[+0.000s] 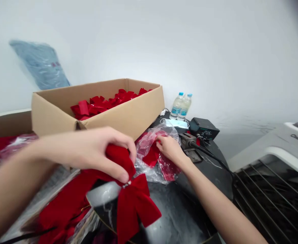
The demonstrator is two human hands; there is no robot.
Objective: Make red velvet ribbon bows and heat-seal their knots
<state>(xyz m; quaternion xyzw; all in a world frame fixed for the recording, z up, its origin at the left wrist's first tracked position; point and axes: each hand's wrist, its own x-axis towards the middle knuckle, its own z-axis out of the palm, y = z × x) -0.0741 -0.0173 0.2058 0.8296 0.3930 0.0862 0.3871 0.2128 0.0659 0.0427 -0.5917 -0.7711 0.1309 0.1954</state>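
My left hand [95,150] is closed around red velvet bows, with one red bow [136,203] hanging out below the thumb. A small shiny bit shows at that bow's centre. Farther right, my right hand [170,147] reaches into a clear plastic bag [149,174], its fingers pinched on a piece of red velvet [152,154] inside. Exactly how much the right fingers hold is partly hidden. Behind my left hand stands a cardboard box [128,118] with many red bows [105,103] in it.
Two water bottles [180,106], a face mask [175,123] and a black device with a knob [204,128] stand on the black table [189,210]. A soldering-type cable [212,156] crosses rightward. A white appliance [273,145] is at right. More red fabric [62,210] lies lower left.
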